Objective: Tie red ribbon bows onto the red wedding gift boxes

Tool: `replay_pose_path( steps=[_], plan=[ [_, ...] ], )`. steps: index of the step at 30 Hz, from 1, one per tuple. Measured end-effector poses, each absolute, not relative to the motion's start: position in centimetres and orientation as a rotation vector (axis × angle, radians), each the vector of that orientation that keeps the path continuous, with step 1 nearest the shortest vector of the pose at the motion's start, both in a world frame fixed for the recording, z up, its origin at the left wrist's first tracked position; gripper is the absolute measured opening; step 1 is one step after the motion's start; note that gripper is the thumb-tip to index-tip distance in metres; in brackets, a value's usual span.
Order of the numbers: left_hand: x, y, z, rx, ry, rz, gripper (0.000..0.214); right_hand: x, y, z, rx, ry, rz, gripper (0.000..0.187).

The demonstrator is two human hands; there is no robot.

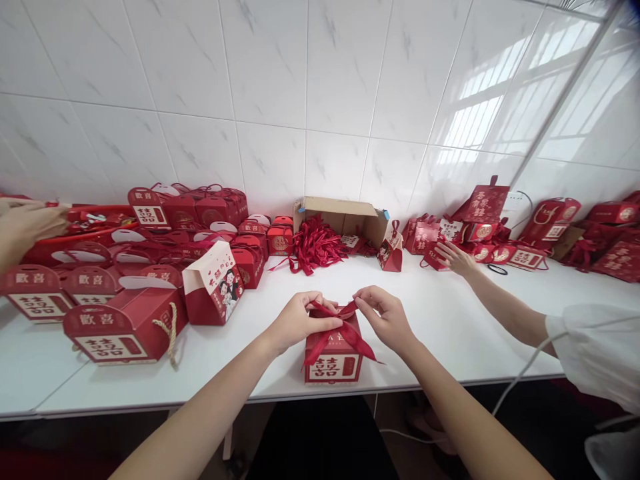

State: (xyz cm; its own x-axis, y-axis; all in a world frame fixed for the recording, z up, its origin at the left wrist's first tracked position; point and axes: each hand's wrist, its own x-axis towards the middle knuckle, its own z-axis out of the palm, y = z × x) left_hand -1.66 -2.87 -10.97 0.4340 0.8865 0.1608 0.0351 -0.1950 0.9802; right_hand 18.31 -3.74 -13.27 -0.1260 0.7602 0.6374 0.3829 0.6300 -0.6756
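A small red gift box (331,369) with a white character panel stands upright at the table's front edge, directly before me. Across its top lies a red ribbon (345,333), crossed over itself with two tails hanging down the front. My left hand (303,319) pinches the ribbon at the box's upper left. On the other side, my right hand (383,313) pinches a ribbon loop between thumb and forefinger. Both hands are closed, just above the lid. Part of the box top is hidden by ribbon and fingers.
Many red gift boxes (125,327) crowd the table's left side. A cardboard box (340,205) spills red ribbons (320,243) at the back. From the right, another person's hand (457,259) touches red boxes; at the far left, a blurred hand (30,227) reaches over a red tray.
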Motion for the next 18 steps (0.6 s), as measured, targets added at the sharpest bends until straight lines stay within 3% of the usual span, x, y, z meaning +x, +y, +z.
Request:
replay_pose_path(
  steps=[11, 18],
  plan=[
    [-0.8, -3.7, -11.0, 1.642, 0.865, 0.995, 0.026, 18.6, -4.6, -13.4, -0.951, -1.771, 0.340, 0.020],
    [-1.0, -4.3, -11.3, 1.638, 0.857, 1.033, 0.042, 18.7, -4.8, -14.7, -0.917, -1.679, 0.478, 0.024]
  ],
)
